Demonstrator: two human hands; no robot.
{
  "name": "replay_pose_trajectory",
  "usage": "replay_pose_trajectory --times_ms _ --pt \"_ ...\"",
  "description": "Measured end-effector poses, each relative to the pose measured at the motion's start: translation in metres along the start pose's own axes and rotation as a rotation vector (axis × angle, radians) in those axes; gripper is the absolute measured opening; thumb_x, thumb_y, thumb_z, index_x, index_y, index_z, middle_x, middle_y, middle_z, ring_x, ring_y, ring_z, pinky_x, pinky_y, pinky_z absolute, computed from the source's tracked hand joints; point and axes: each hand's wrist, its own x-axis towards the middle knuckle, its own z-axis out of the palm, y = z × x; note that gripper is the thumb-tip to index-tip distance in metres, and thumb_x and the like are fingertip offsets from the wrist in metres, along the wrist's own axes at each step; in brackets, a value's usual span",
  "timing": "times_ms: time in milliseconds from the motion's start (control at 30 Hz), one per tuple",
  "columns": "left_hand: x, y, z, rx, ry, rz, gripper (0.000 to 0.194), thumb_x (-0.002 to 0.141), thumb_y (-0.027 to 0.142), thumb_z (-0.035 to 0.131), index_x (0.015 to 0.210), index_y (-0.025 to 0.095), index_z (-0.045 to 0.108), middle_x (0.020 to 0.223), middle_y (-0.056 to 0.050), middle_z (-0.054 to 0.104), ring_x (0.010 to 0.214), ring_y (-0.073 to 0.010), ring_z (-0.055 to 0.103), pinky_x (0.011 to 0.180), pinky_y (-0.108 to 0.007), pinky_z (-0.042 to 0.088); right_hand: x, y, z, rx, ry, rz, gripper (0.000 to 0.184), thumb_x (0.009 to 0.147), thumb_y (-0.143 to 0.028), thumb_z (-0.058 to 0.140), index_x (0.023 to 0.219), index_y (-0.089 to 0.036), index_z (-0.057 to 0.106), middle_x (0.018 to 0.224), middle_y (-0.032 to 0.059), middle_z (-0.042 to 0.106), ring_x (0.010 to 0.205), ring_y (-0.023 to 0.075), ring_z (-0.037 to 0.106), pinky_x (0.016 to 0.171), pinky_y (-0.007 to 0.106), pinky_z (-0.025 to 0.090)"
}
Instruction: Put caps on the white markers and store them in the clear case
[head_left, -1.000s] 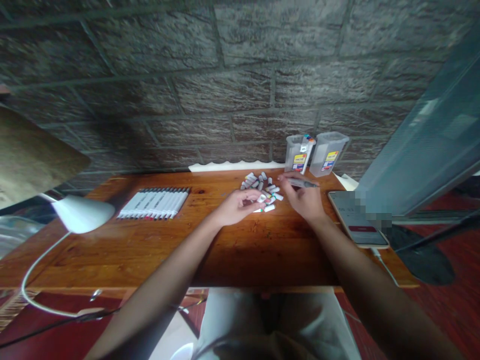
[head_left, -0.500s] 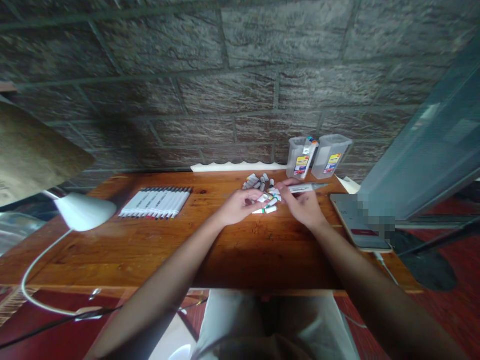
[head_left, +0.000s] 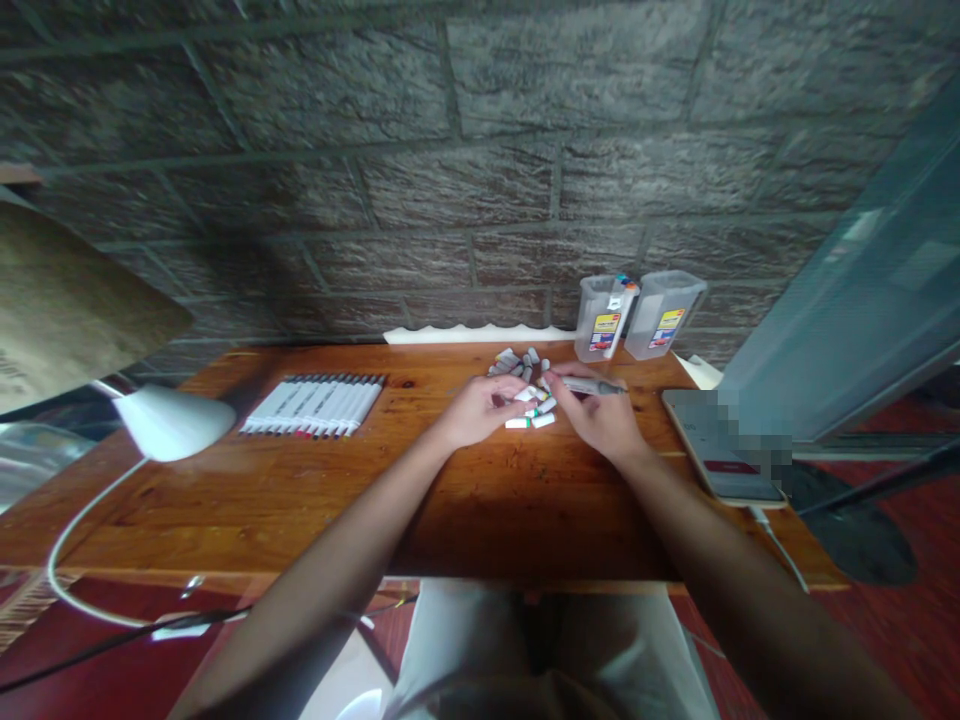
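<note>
My right hand (head_left: 600, 418) is closed around a white and grey marker (head_left: 581, 384), which lies nearly level and points left toward the other hand. In my left hand (head_left: 484, 408), thumb and fingers pinch a white marker cap (head_left: 526, 394). The marker's left end is close to that cap; whether they touch I cannot make out. Below my fingers lie white caps with green bands (head_left: 541, 421). Behind them sits a heap of grey and white caps (head_left: 510, 362) on the wooden desk (head_left: 510, 510).
To the left, a row of white markers (head_left: 315, 405) lies side by side near a white lamp (head_left: 176, 425). Two clear plastic boxes stand against the wall, the left box (head_left: 591, 315) holding a few markers. A phone (head_left: 724, 450) with a cable rests at right.
My right hand has drawn the marker slightly left, nearer the left hand, and its angle has shifted a little. My left hand stays almost where it was, still pinching the cap.
</note>
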Motion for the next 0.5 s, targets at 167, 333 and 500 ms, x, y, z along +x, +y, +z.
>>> replay_pose_trajectory --times_ms 167,333,500 --pt "-0.001 0.005 0.001 -0.094 -0.021 -0.037 0.037 0.077 0.042 0.073 0.099 0.012 0.070 0.097 -0.011 0.075 0.086 -0.0190 0.069 0.081 -0.030 0.053 0.007 0.015 -0.014 -0.057 0.232 0.067 0.026 0.089 -0.043 0.057 0.087 -0.019 0.068 0.079 0.0045 0.070 0.071 0.0180 0.063 0.068 0.030 0.049" --pt "-0.001 0.005 0.002 -0.077 0.016 -0.009 0.035 0.075 0.040 0.076 0.095 0.012 0.070 0.090 -0.009 0.074 0.080 -0.0164 0.067 0.078 -0.028 0.052 0.009 0.031 -0.004 0.076 0.217 0.139 0.027 0.086 -0.044 0.061 0.090 -0.018 0.067 0.085 0.0044 0.069 0.074 0.0157 0.063 0.071 0.028 0.049" --pt "0.000 0.002 0.002 -0.039 0.047 0.001 0.036 0.073 0.041 0.077 0.092 0.012 0.068 0.082 -0.005 0.069 0.074 -0.0132 0.062 0.072 -0.025 0.049 0.008 0.032 0.002 0.294 0.151 0.263 0.035 0.082 -0.047 0.063 0.103 -0.019 0.064 0.080 0.0015 0.066 0.066 0.0138 0.060 0.062 0.026 0.049"
